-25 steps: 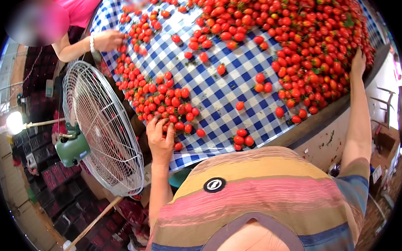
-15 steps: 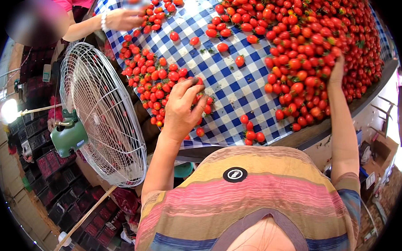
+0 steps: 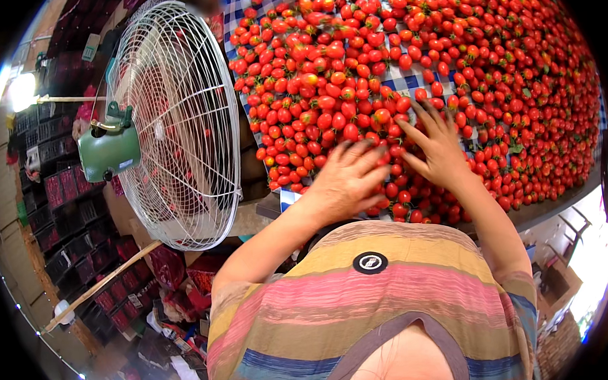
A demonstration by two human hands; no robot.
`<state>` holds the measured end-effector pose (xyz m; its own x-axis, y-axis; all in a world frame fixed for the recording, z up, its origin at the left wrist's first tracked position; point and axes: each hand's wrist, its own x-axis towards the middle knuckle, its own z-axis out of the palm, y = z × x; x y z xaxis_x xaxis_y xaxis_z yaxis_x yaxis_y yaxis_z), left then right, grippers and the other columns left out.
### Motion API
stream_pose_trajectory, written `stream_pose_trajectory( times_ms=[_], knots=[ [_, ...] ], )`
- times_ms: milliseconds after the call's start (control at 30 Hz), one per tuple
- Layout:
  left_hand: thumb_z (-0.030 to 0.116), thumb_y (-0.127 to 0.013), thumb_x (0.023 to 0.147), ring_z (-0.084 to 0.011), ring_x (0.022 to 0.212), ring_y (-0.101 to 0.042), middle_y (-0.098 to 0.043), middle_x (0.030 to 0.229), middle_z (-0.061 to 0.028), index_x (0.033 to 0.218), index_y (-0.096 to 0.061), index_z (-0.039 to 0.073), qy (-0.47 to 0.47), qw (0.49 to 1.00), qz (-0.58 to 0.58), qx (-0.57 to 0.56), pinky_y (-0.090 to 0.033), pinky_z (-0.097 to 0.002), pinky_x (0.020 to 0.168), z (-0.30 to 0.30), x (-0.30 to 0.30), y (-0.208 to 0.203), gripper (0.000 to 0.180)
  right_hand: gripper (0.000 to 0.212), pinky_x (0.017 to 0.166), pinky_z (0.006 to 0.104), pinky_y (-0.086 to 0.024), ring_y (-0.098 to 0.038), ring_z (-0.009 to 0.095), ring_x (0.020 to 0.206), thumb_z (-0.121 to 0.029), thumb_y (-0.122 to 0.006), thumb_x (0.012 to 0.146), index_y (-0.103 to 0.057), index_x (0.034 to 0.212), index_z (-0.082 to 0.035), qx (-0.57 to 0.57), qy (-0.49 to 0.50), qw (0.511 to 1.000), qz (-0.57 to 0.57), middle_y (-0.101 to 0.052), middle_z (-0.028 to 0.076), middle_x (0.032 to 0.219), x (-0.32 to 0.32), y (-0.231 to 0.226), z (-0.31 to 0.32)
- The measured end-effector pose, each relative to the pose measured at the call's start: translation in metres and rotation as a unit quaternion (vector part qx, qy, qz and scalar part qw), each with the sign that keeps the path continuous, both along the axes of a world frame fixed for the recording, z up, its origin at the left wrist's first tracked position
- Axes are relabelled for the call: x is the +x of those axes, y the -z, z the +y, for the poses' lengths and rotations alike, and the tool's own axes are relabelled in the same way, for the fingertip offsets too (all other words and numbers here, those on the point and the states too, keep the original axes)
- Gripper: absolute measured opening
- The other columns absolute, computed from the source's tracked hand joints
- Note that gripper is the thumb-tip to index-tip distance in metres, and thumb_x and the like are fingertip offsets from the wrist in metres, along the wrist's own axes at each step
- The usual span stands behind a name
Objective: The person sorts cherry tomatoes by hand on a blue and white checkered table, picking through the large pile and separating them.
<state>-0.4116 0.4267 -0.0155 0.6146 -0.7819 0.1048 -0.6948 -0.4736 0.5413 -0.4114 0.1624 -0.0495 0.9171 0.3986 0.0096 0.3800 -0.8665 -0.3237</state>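
Small red oval cherry tomatoes, some with green stem ends, spread in a thick layer across the table before me. Near the table's front edge, my left hand rests on the tomatoes with its fingers apart. Beside it on the right, my right hand reaches over them, fingers spread, palm down. Neither hand grips a tomato that I can see. Between the tomatoes, patches of a blue and white checked tablecloth show through. The densest heap lies to the right.
A large wire-caged fan with a green motor stands close to the table's left side. Stacked dark crates with red contents lie beyond it. A pale stick slants below the fan. Cardboard boxes sit at lower right.
Tomatoes now cover the formerly bare middle and left of the cloth. My right hand has come left, near my left hand, which moved right. The other person's arm has left view.
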Motion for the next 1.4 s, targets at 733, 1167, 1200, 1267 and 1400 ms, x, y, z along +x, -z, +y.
stream_pose_trajectory(
  times_ms=[733, 1167, 1200, 1267, 1400],
  knots=[
    [0.057, -0.068, 0.086, -0.0403, 0.149, -0.025, -0.031, 0.163, -0.0109, 0.15, -0.048, 0.029, -0.108, 0.966, -0.121, 0.2, -0.017, -0.0659, 0.118, 0.059, 0.066, 0.04, 0.072, 0.067, 0.122, 0.0659, -0.006, -0.03, 0.029, 0.15, -0.057, -0.067, 0.085, -0.055, 0.143, -0.025, 0.064, -0.203, 0.976, 0.053, -0.035, 0.006, 0.162, -0.013, 0.016, 0.032],
    [0.01, -0.064, 0.088, -0.0315, 0.096, -0.066, -0.067, 0.098, -0.0117, 0.098, -0.066, 0.006, -0.102, 0.969, -0.176, 0.141, -0.056, -0.0409, 0.081, -0.052, 0.141, 0.028, 0.011, 0.046, 0.115, 0.0453, -0.035, -0.044, 0.035, 0.139, -0.021, -0.068, 0.092, -0.06, 0.135, -0.008, 0.06, 0.208, 0.974, -0.06, -0.048, 0.016, 0.149, 0.004, -0.006, -0.068],
    [0.011, -0.065, 0.087, -0.0323, 0.096, -0.066, -0.067, 0.099, -0.012, 0.097, -0.064, 0.006, -0.103, 0.969, -0.149, 0.169, -0.056, -0.042, 0.081, -0.062, 0.147, 0.031, 0.011, 0.043, 0.115, 0.0439, -0.036, -0.046, 0.035, 0.138, -0.02, -0.068, 0.093, -0.061, 0.133, -0.007, 0.146, 0.253, 0.956, -0.043, -0.05, 0.017, 0.147, -0.004, -0.015, -0.068],
    [0.013, -0.066, 0.086, -0.034, 0.097, -0.066, -0.066, 0.101, -0.0133, 0.097, -0.063, 0.005, -0.104, 0.966, -0.094, 0.217, -0.055, -0.0439, 0.082, -0.072, 0.149, 0.035, 0.013, 0.033, 0.106, 0.0366, -0.045, -0.058, 0.027, 0.124, -0.017, -0.065, 0.097, -0.064, 0.128, -0.005, 0.208, 0.284, 0.931, -0.095, -0.06, 0.014, 0.134, -0.012, -0.014, -0.069],
    [0.013, -0.067, 0.086, -0.0374, 0.099, -0.066, -0.065, 0.103, -0.0168, 0.103, -0.064, 0.003, -0.096, 0.966, -0.007, 0.239, -0.054, -0.0463, 0.084, -0.068, 0.142, 0.023, 0.02, 0.026, 0.089, 0.0262, -0.052, -0.065, 0.01, 0.103, -0.015, -0.059, 0.103, -0.065, 0.123, -0.001, 0.494, 0.362, 0.782, 0.114, -0.068, 0.004, 0.114, -0.024, 0.002, -0.062]
  ],
)
